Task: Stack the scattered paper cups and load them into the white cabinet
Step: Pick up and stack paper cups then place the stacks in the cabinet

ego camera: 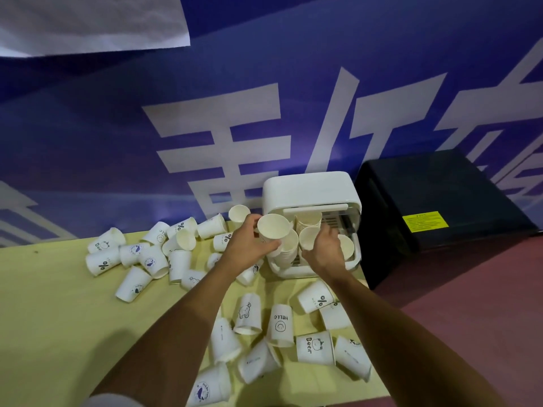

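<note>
- Grips smooth, tapered white paper-cup stack (274, 230) in left hand (249, 245), at open front of glossy rounded white plastic cabinet (308, 189);
- Reaches right hand (324, 251) among cups inside; fingertips hidden, cannot tell grip;
- Strewn over matte yellow table (58, 304): printed loose paper cups (282, 324).

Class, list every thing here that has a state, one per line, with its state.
White cabinet: door open, cups inside.
Left hand: grips a cup stack.
Right hand: grips a cup at the cabinet.
Scattered cups: unstacked, most tipped over on the table.
</note>
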